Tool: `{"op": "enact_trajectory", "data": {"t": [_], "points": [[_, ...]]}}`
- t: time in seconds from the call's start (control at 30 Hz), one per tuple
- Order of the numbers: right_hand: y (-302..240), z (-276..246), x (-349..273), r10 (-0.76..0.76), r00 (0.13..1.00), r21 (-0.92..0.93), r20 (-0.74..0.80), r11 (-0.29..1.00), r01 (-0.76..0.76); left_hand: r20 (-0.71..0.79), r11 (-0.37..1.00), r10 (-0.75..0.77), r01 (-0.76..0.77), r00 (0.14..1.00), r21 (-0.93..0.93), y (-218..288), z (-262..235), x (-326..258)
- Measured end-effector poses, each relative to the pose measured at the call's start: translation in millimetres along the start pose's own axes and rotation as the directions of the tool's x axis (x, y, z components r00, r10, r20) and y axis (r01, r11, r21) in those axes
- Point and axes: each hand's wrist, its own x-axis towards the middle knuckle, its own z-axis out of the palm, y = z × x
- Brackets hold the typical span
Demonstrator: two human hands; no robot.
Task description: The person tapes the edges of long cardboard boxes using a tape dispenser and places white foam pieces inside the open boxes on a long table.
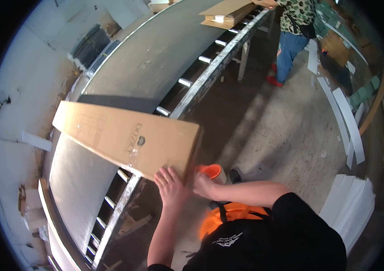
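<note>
A long, closed brown cardboard box [120, 135] with dark printing lies across the conveyor. My left hand [171, 186] rests on its near top corner, fingers stretched out and flat on the cardboard. Just past the box's right end is my right hand [203, 184], blurred by motion. Its fingers are smeared, so I cannot tell whether they touch the box end or hold anything. Right behind that hand shows a round, hollow thing [212, 171], orange inside and pale outside. Whether it is held or stands apart from the hand is unclear.
The conveyor has a wide grey belt [133, 58] and a metal side rail [219, 63] with rollers. At its far end a person [295, 27] in a camouflage top touches flat cardboard [228, 13]. White foam pieces [350, 203] lie at the right, near long white strips [347, 122].
</note>
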Motion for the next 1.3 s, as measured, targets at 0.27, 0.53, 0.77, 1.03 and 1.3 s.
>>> {"op": "enact_trajectory", "data": {"t": [0.27,0.53,0.77,1.03,1.3], "points": [[142,66,-73,0.131,0.921,0.926,0.367,-0.142,-0.349,0.339,0.989,-0.062,0.105,0.939,-0.109,45,-77,64],[316,81,33,0.05,0.985,0.752,0.168,-0.653,-0.095,-0.263,0.986,-0.094,0.053,0.96,-0.161,69,-12,154],[324,78,135,-0.499,0.855,0.85,0.139,-0.383,-0.362,-0.286,0.989,-0.102,0.065,0.953,-0.136,64,1,155],[208,67,-55,-0.31,0.931,0.535,0.194,-0.762,-0.365,0.01,0.908,-0.067,0.065,0.998,-0.413,34,-43,157],[62,5,-25,0.292,0.875,0.551,0.386,-0.834,0.035,-0.044,0.726,0.686,-0.687,0.726,-0.026,38,-19,198]]}}
